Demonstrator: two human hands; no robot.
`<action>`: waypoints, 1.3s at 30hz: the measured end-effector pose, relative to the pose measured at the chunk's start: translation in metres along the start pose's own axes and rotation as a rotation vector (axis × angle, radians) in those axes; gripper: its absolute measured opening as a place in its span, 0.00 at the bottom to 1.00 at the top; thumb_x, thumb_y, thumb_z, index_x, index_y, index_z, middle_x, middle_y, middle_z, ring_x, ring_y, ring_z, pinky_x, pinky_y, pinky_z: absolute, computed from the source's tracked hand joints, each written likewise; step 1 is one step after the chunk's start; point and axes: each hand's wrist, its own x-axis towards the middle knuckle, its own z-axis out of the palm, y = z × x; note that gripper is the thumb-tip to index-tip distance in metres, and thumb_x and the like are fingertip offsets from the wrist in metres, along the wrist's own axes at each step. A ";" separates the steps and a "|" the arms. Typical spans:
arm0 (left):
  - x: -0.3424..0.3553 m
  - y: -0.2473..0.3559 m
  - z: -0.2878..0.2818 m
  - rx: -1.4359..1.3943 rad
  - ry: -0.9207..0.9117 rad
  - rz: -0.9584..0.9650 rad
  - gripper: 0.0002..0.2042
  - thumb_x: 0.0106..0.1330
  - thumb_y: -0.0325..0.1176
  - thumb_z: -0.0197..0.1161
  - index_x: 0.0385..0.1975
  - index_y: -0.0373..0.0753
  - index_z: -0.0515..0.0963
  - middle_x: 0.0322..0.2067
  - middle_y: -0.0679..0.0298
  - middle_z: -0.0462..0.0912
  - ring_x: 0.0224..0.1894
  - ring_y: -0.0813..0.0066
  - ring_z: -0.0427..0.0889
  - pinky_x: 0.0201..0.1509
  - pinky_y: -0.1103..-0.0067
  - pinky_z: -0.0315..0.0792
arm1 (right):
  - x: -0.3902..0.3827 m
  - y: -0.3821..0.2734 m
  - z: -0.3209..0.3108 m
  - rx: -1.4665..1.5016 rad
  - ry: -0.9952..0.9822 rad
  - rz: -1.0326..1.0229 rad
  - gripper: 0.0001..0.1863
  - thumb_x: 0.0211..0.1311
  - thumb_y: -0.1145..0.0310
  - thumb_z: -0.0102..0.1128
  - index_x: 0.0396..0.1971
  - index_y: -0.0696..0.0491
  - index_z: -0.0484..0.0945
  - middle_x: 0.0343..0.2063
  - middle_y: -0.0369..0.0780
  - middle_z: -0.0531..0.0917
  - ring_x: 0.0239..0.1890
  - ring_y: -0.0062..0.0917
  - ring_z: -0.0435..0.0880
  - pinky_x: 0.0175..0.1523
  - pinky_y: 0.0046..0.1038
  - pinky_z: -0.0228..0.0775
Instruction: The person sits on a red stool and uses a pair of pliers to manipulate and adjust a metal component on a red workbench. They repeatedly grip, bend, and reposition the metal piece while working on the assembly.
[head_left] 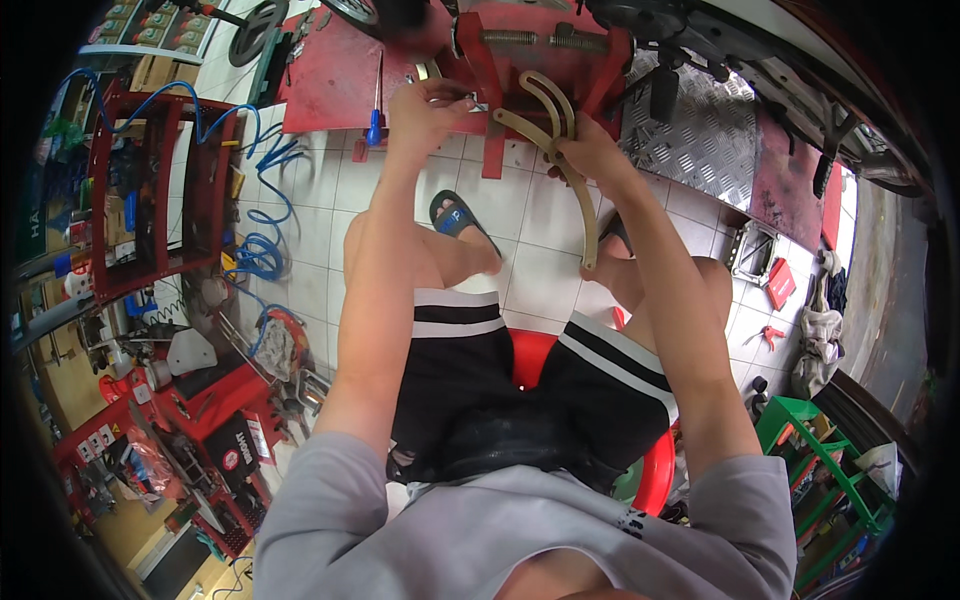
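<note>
Grey shirt [540,515] is filling the head view's foreground. I'm seeing the right grip [594,150] clasping the brass-coloured tool [551,146] near its joint, curved bars jutting above and below; the left grip's [425,112] state I can't tell.

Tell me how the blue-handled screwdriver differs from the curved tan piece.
The screwdriver is straight; the tan piece has curved arms. The screwdriver lies on the red work surface; the tan piece is held in the right hand. Both have slender parts.
</note>
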 end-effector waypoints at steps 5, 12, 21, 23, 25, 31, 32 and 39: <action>0.004 0.001 -0.005 -0.103 -0.089 -0.018 0.11 0.54 0.26 0.68 0.37 0.30 0.81 0.33 0.58 0.85 0.37 0.76 0.83 0.40 0.82 0.74 | 0.003 -0.015 0.001 -0.021 -0.034 0.051 0.13 0.58 0.76 0.49 0.43 0.63 0.65 0.31 0.49 0.80 0.25 0.30 0.84 0.28 0.30 0.77; 0.030 -0.005 -0.007 -0.061 -0.083 0.043 0.11 0.54 0.25 0.69 0.36 0.30 0.80 0.31 0.59 0.85 0.36 0.75 0.84 0.38 0.82 0.76 | 0.021 -0.005 -0.001 -0.012 -0.047 -0.108 0.17 0.62 0.77 0.47 0.52 0.61 0.64 0.42 0.46 0.77 0.38 0.28 0.80 0.36 0.30 0.79; 0.019 0.011 0.002 0.225 -0.057 0.188 0.08 0.54 0.25 0.68 0.33 0.32 0.81 0.29 0.61 0.86 0.32 0.78 0.83 0.38 0.83 0.74 | 0.007 -0.026 0.008 0.028 -0.017 -0.033 0.16 0.60 0.77 0.46 0.49 0.63 0.64 0.39 0.50 0.79 0.35 0.32 0.84 0.35 0.31 0.81; 0.023 0.005 0.001 0.144 -0.046 0.194 0.08 0.53 0.24 0.68 0.33 0.32 0.81 0.28 0.61 0.86 0.32 0.78 0.83 0.37 0.84 0.74 | 0.007 -0.027 0.009 0.029 -0.034 -0.036 0.16 0.60 0.77 0.46 0.49 0.63 0.64 0.38 0.50 0.79 0.35 0.32 0.84 0.35 0.31 0.80; 0.023 0.007 0.002 0.107 -0.044 0.188 0.08 0.53 0.24 0.68 0.33 0.32 0.81 0.28 0.61 0.86 0.32 0.79 0.83 0.37 0.84 0.74 | 0.007 -0.025 0.008 0.038 -0.020 -0.024 0.16 0.60 0.77 0.46 0.48 0.63 0.64 0.37 0.49 0.79 0.34 0.32 0.84 0.35 0.31 0.80; 0.022 0.004 0.001 0.208 -0.027 0.212 0.08 0.52 0.24 0.69 0.33 0.33 0.82 0.28 0.61 0.86 0.31 0.78 0.83 0.35 0.83 0.75 | 0.011 -0.028 0.011 0.043 0.010 -0.046 0.15 0.60 0.78 0.46 0.48 0.62 0.64 0.34 0.48 0.80 0.29 0.30 0.83 0.33 0.30 0.78; 0.021 0.004 0.003 0.246 -0.015 0.228 0.08 0.52 0.24 0.69 0.33 0.34 0.82 0.28 0.61 0.86 0.30 0.78 0.83 0.35 0.83 0.74 | 0.012 -0.026 0.011 0.048 0.005 -0.050 0.15 0.62 0.76 0.46 0.48 0.61 0.65 0.34 0.47 0.80 0.27 0.29 0.83 0.30 0.29 0.77; 0.027 -0.009 0.007 0.363 -0.050 0.338 0.09 0.52 0.24 0.68 0.35 0.35 0.83 0.26 0.62 0.84 0.20 0.82 0.76 0.21 0.82 0.69 | 0.010 -0.021 0.016 0.096 -0.015 -0.079 0.15 0.65 0.73 0.47 0.51 0.57 0.65 0.35 0.43 0.79 0.26 0.25 0.81 0.30 0.27 0.75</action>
